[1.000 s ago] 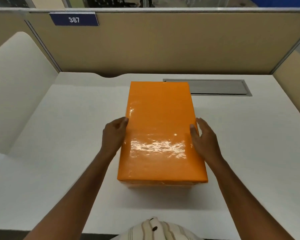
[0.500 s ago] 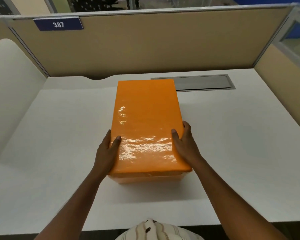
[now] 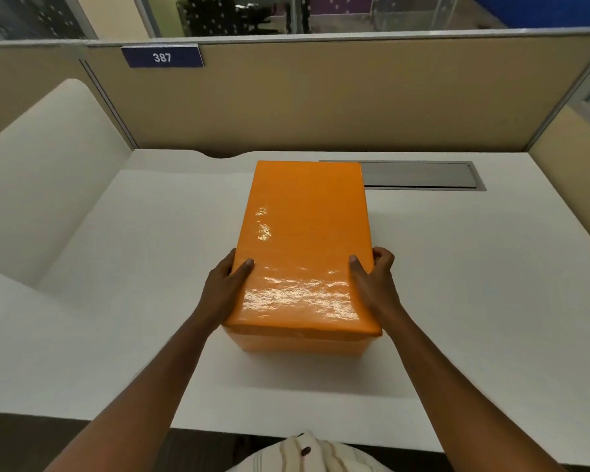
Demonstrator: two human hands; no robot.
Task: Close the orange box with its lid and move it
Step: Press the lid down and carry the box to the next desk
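The orange box [image 3: 297, 344] stands on the white desk [image 3: 474, 284] in the middle of the head view, long side running away from me. Its glossy orange lid [image 3: 304, 233] sits on top and overhangs the base at the near edge. My left hand [image 3: 223, 284] grips the lid's left side near the front, thumb on top. On the opposite side my right hand [image 3: 372, 284] grips the lid's right side, thumb on top and fingers curled over the edge. The box's inside is hidden.
A grey metal cable flap [image 3: 419, 175] is set into the desk behind the box on the right. Beige partition walls [image 3: 321, 103] close the back and right, with a blue sign "387" [image 3: 162, 56]. A cream curved panel [image 3: 41, 185] rises at the left.
Both hands slid back toward the lid's near end and closed on its sides, thumbs now on top. The base now shows below the lid's front edge.
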